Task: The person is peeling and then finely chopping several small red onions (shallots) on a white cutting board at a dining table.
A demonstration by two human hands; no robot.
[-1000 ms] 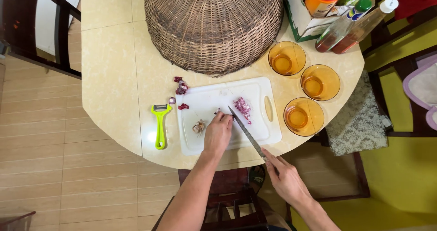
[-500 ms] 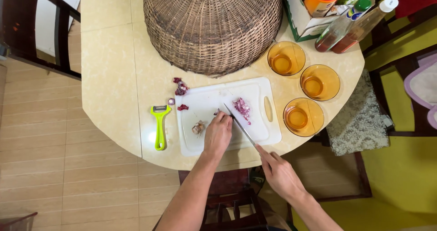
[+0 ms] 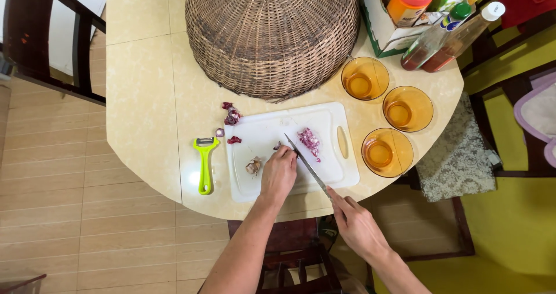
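Right now the right hand [image 3: 358,224] grips a knife [image 3: 306,165] whose blade slants across the white cutting board [image 3: 272,133] on the bench [image 3: 145,109], tip beside the chopped purple shallot [image 3: 309,140]. The left hand [image 3: 279,172] presses curled fingers on a small piece there; a green peeler [image 3: 204,165] lies beside the board.

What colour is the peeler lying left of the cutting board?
The peeler is bright lime green with a metal blade, seen best in the head view.
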